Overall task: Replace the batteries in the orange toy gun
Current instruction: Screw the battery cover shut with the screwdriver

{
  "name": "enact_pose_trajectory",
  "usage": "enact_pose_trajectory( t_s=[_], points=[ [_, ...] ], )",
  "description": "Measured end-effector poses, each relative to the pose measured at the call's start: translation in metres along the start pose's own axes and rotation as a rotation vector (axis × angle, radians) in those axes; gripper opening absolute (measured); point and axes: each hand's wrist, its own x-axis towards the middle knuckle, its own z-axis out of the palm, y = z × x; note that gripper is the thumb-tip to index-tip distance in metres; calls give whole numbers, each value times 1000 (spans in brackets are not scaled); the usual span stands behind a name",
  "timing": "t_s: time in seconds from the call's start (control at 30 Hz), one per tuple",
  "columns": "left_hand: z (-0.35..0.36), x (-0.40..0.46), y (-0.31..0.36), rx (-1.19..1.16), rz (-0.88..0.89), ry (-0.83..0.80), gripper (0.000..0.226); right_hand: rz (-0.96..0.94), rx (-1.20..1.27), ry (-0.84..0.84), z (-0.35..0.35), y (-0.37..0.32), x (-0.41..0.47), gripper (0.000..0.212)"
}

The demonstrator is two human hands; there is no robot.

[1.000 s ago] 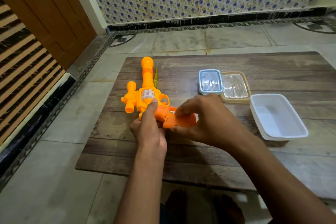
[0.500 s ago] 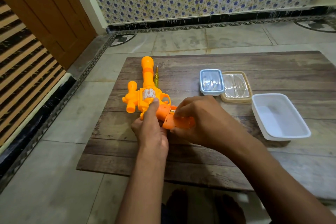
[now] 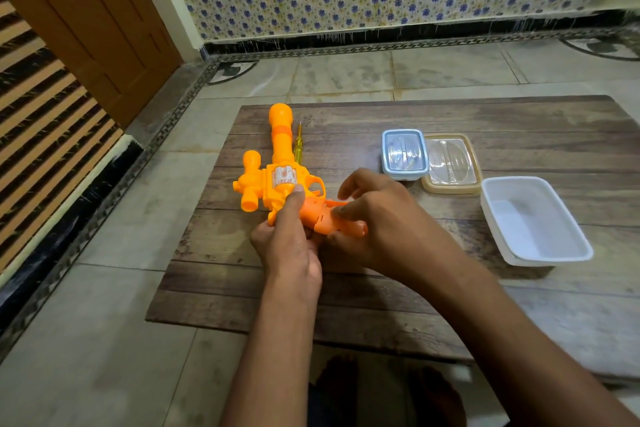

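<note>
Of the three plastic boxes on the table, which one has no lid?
The white box, nearest the right table edge: it is open and looks empty. The blue-rimmed box and the beige-rimmed box carry clear lids.

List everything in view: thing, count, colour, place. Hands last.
toy gun: one, orange, left part of the board, barrel pointing away
screwdriver: one, yellow see-through handle, right beside the barrel, partly hidden
lidded box: one, blue rim, clear lid, right of the gun
second lidded box: one, tan rim, clear lid, against the blue one
tub: one, white, open, right side
board: one, brown wood, on the tiled floor
left hand: grips the gun body, thumb on top
right hand: holds the gun's grip
</note>
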Motion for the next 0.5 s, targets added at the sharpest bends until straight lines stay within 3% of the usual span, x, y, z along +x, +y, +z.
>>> enact_pose_trajectory(
  t_s=[0.37,0.5],
  points=[
    [0,-2,-2,11,-1,-25,15,138,68,24,4,3,9,34],
    [-1,-3,-3,11,-1,-27,16,129,67,51,7,0,11,23]
  ],
)
